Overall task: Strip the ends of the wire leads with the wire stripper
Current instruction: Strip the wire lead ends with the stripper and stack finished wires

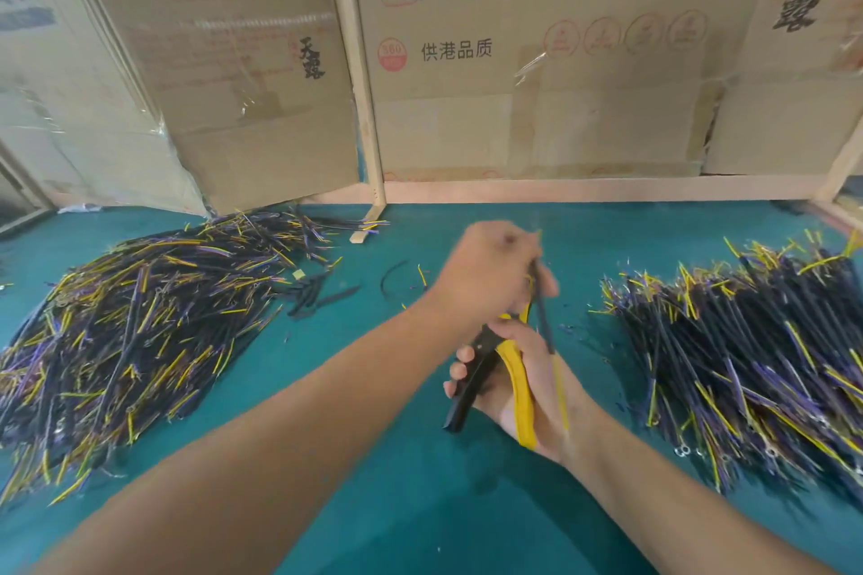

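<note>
Stripper (502, 376), yellow and black handles, sits mid-frame above the green table (420, 504), head end pointing up and away, tucked under the left fist so the jaws can't be seen. Right hand (518, 392) grips it, fingers curled round the black handle, yellow handle lying across the palm. Lead (544, 317), black sleeve with a yellow strand trailing down past the right wrist, runs from the left fist down alongside the stripper; blurred, so its tip and where it meets the tool can't be made out. Left hand (490, 273) is clenched on the lead's upper end, directly above the right hand and just touching or nearly touching it, can't tell which. Both forearms reach in from the bottom edge, left crossing toward centre. Left pile (135, 341) of black, yellow and purple leads spreads wide over the table's left side, well apart from the hands. Right pile (756, 369) of the same leads lies near the right hand, some with ring terminals showing at the near edge. A few loose black sleeve bits (317, 294) lie between left pile and hands. Cardboard panels (537, 75) with printed characters, in a wooden frame (369, 107), stand along the back of the table.
</note>
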